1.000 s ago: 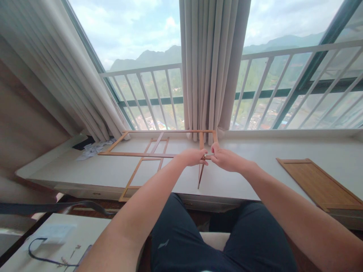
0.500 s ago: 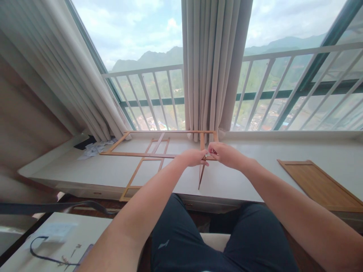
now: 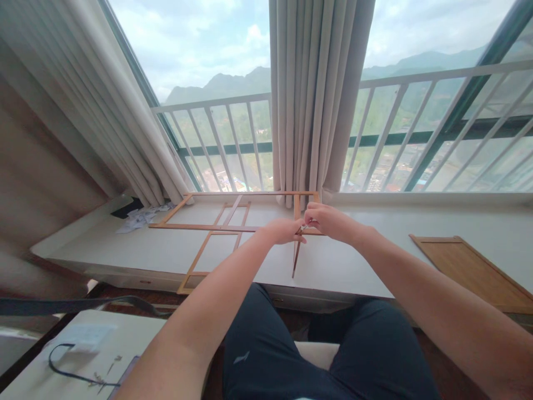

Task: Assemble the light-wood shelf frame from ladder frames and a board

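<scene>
My left hand (image 3: 286, 231) is closed around a narrow wooden piece (image 3: 296, 260) at the right end of a long wooden frame (image 3: 200, 227). Close beside it, my right hand (image 3: 327, 219) pinches a small shiny metal piece (image 3: 306, 224) against that wood. The fingers hide most of the metal piece, so its kind cannot be made out. The long frame lies on the white window ledge, partly over a smaller wooden frame (image 3: 210, 234) with crossbars.
A wooden panel (image 3: 474, 269) lies on the ledge (image 3: 350, 266) at right. Crumpled papers (image 3: 139, 218) lie at the far left. A grey curtain (image 3: 312, 100) hangs behind the hands. A white table (image 3: 75, 361) with a dark strap stands at lower left.
My right hand has tilted and risen slightly at the metal piece. My left hand stays in place on the wood. The view has shifted a little.
</scene>
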`<state>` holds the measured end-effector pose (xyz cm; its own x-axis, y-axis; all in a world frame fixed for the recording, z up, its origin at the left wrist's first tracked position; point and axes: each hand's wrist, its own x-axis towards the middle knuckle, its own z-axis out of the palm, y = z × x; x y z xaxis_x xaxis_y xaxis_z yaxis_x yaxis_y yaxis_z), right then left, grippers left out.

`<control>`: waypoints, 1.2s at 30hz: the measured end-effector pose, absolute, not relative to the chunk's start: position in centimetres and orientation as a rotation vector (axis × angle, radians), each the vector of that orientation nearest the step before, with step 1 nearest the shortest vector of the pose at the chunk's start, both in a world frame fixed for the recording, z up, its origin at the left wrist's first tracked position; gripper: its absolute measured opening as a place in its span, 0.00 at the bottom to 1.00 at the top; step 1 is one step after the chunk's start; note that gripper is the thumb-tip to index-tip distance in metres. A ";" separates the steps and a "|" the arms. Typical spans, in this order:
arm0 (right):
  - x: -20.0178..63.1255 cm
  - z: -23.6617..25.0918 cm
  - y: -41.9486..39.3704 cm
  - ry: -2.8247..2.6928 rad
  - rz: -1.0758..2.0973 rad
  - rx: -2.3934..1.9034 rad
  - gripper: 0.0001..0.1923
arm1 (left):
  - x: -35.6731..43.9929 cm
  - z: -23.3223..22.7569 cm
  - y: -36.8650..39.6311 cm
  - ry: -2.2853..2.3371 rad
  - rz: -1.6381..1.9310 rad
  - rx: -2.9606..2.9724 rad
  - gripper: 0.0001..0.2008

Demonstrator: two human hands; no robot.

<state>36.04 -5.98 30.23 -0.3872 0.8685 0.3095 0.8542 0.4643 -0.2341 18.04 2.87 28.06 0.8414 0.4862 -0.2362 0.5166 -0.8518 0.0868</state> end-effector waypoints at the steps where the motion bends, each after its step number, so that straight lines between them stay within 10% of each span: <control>1: 36.0 30.3 -5.9 -2.328 0.057 -1.435 0.08 | 18.0 28.1 2.8 0.792 -0.311 2.869 0.31; 36: 35.2 31.8 -3.6 -2.585 0.159 -1.264 0.12 | 18.2 27.2 3.4 0.705 -0.260 2.941 0.23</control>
<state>35.19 -3.60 31.78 -0.5884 0.7877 0.1826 0.7593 0.6159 -0.2099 18.22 3.44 27.20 0.8777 0.4397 -0.1904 0.4579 -0.8868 0.0631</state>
